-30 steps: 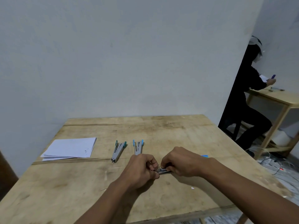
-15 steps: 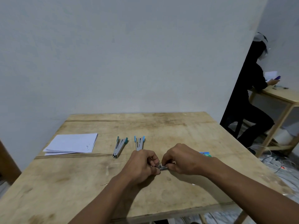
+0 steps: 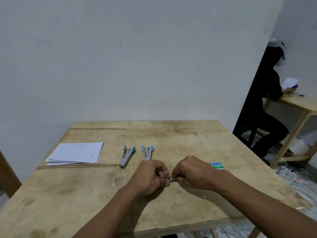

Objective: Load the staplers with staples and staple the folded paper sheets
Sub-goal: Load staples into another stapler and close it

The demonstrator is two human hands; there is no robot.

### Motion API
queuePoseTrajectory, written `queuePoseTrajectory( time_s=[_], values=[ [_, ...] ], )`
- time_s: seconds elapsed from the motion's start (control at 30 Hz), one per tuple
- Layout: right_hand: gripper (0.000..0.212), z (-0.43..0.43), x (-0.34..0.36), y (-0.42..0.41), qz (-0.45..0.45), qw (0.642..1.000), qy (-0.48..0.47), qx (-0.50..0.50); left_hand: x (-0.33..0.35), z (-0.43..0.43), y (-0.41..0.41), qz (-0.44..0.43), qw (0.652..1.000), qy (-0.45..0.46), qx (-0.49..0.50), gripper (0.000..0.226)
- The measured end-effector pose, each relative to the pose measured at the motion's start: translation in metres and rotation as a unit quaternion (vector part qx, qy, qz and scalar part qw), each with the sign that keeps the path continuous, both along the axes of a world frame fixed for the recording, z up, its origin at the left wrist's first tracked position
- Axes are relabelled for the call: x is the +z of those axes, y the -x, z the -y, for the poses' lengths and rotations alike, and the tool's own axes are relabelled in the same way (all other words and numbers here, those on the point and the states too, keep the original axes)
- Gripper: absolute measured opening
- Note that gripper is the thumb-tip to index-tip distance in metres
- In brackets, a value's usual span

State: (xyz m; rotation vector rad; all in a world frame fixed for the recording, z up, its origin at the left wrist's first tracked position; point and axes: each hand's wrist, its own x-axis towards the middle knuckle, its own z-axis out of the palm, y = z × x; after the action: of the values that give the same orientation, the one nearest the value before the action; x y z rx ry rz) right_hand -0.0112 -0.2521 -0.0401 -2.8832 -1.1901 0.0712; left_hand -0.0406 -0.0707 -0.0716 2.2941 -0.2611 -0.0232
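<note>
left hand (image 3: 151, 175): closed in a narrow pinch around one end of a small metal piece, fingers curled in, the hand resting low over the table.
right hand (image 3: 192, 172): also closed in a pinch, on the other end of the same piece; the two hands almost touch.
piece between the hands (image 3: 172, 179): thin, dark and shiny. it looks like a strip of staples or the staple rail of a stapler, but the fingers hide most of it and i cannot tell which.
step in hand: in my judgement, loading staples, and no paper is stapled yet.
how to do it well: keep the strip straight and flat, push gently along the channel, not downward, so the strip does not break. hold it close to the table, so a dropped part is easy to find.
blue stapler (image 3: 147, 152): lies opened just beyond the left hand.
teal stapler (image 3: 126, 156): lies opened to the left of it, apart.
staple box (image 3: 216, 165): small, green and blue, behind the right wrist.
folded paper sheets (image 3: 75, 153): white stack at the far left of the wooden table (image 3: 68, 194), well apart from the hands.
</note>
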Motion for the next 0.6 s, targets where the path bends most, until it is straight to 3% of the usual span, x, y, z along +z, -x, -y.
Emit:
queuePoseTrajectory(
  time_s=[0.4,0.6],
  values=[
    [0.027,0.008,0.001,0.008,-0.020,0.998,-0.050,-0.021,-0.003,-0.001,-0.001,0.016,1.000,0.002,0.002,0.015],
    [0.025,0.000,0.001,0.008,-0.011,1.000,-0.027,-0.008,-0.001,0.001,-0.001,0.019,1.000,0.003,0.001,0.017]
  ],
)
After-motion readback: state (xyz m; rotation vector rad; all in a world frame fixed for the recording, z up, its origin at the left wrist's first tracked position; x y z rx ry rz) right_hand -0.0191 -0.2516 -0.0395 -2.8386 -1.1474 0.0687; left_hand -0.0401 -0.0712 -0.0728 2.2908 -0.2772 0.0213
